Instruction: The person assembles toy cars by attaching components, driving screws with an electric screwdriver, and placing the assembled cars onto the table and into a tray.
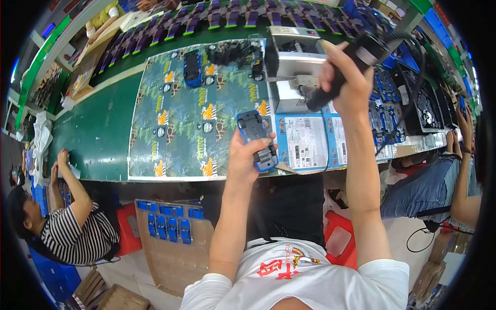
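Note:
My left hand (243, 157) holds a blue toy car (257, 139) upside down, its dark underside facing up, just above the near edge of the green bench (98, 134). My right hand (343, 85) is raised higher and to the right, gripping a black powered screwdriver (351, 64) whose cord runs off to the right. The tool's tip points down and left, apart from the car. Flat blue printed boxes (305, 139) lie under both hands.
A jungle-print mat (186, 119) covers the bench; another blue car (192, 67) and black parts (232, 51) lie at its far end. A cardboard tray with several blue cars (170, 225) stands at my lower left. Seated people work at left (72, 227) and right (439, 186).

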Demonstrator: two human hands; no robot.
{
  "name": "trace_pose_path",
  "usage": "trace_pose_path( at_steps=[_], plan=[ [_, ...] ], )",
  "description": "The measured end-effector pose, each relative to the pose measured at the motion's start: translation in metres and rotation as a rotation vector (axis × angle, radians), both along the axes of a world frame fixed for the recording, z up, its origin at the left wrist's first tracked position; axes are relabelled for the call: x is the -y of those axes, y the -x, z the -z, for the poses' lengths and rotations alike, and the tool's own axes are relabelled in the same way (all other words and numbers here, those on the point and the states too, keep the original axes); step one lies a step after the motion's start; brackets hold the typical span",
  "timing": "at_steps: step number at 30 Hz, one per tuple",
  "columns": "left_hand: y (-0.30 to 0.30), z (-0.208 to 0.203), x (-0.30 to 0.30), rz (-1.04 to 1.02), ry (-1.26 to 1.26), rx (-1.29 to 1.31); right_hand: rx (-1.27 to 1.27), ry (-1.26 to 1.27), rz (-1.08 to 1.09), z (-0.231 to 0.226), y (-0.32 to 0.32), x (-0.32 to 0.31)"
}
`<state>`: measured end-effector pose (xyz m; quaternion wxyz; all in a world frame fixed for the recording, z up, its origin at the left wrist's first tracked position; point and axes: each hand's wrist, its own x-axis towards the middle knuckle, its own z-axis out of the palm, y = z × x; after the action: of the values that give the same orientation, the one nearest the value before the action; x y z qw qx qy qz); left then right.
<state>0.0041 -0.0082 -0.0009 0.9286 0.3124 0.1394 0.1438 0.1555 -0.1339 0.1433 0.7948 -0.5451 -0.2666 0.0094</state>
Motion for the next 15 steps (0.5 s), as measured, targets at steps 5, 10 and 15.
trace_pose_path(
  at_steps=[5,10,15],
  plan=[
    [-0.004,-0.008,0.004,-0.027,-0.01,-0.038,-0.003,-0.234,-0.325,0.011,0.055,0.033],
    [-0.002,-0.005,0.002,-0.053,0.005,-0.031,0.071,-0.272,-0.428,0.026,0.081,0.026],
    [0.001,-0.004,-0.001,-0.052,-0.007,-0.047,0.025,-0.258,-0.44,0.032,0.086,0.016]
  ],
)
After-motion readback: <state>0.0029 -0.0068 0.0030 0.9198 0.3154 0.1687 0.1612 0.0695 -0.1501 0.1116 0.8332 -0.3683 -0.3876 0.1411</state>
